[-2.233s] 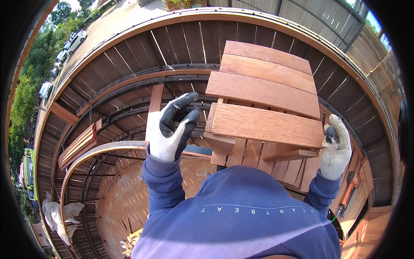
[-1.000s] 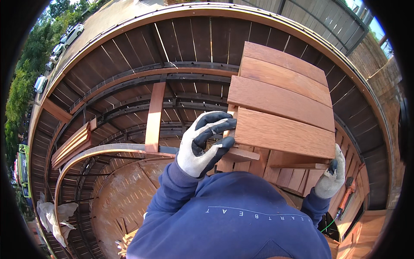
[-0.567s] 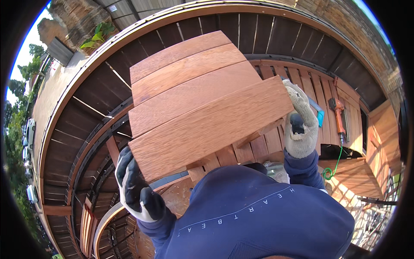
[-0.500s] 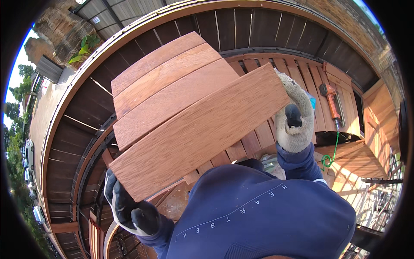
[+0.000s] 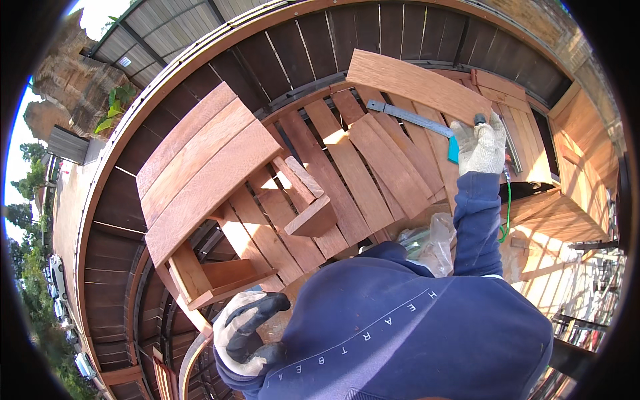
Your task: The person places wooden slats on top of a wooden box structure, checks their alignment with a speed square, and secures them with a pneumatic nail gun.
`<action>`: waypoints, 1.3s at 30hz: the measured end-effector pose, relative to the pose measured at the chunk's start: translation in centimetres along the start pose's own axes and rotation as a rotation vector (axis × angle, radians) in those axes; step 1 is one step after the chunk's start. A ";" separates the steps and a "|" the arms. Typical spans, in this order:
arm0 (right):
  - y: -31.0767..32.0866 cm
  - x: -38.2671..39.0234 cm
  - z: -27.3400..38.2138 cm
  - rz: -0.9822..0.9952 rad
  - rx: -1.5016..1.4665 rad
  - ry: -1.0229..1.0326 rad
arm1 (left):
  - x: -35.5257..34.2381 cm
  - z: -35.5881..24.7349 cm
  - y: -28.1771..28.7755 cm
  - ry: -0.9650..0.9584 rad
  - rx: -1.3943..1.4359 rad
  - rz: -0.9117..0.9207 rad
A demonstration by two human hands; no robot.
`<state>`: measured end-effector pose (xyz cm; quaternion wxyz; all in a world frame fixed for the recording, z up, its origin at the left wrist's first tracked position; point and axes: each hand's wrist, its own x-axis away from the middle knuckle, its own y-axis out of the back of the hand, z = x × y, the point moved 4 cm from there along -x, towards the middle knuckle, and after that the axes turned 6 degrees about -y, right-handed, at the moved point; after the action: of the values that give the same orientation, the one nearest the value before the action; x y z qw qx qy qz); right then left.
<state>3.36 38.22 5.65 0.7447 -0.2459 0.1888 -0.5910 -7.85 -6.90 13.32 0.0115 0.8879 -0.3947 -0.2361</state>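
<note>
My right hand (image 5: 481,143), in a pale work glove with dark fingertips, grips the right end of a brown wooden board (image 5: 420,83). The board is out over the far side of the slatted surface. Just below it lies a try square (image 5: 410,119) with a metal blade and teal handle, close to my right hand. My left hand (image 5: 250,333), gloved in white and black, is held near my body with thumb and fingers apart and nothing between them. In front of it stands a small wooden piece (image 5: 207,167) with a planked top, its frame showing on the near side.
Loose boards (image 5: 390,160) lie on the slatted wooden surface (image 5: 333,173). Clear plastic wrapping (image 5: 433,243) sits by my right forearm, and a green hose (image 5: 505,220) hangs to its right. A curved dark slatted railing (image 5: 280,60) rings the far side.
The board has moved from the front of the planked top to the far right, carried by my right hand. My left hand has let go and drawn back. The try square now shows.
</note>
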 end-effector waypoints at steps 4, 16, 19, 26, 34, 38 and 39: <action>0.8 2.7 -6.0 0.083 0.163 -0.117 | -0.2 1.3 -2.4 0.189 -0.089 0.042; 1.7 8.8 -9.0 0.790 1.644 0.300 | 0.4 2.2 -6.8 0.297 -0.215 -0.001; 1.5 9.3 -7.2 0.882 1.988 0.216 | 0.8 1.9 -6.7 0.293 -0.241 -0.014; 1.1 9.1 -8.5 0.953 2.082 0.242 | 2.1 1.1 -6.6 0.226 -0.265 -0.094; 5.1 2.4 -11.5 0.888 0.989 -0.415 | 3.1 1.2 -6.3 0.146 -0.247 -0.193; 4.1 2.7 -10.0 0.863 0.340 -0.763 | 3.9 0.2 -5.0 0.172 -0.225 -0.257; 3.5 3.1 -9.1 0.892 0.287 -0.660 | 3.9 -0.2 -4.8 0.169 -0.217 -0.278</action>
<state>1.58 34.52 -3.75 0.9675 -0.2103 -0.0500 -0.1311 -2.20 -6.37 10.91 0.1075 0.9441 -0.2379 -0.2012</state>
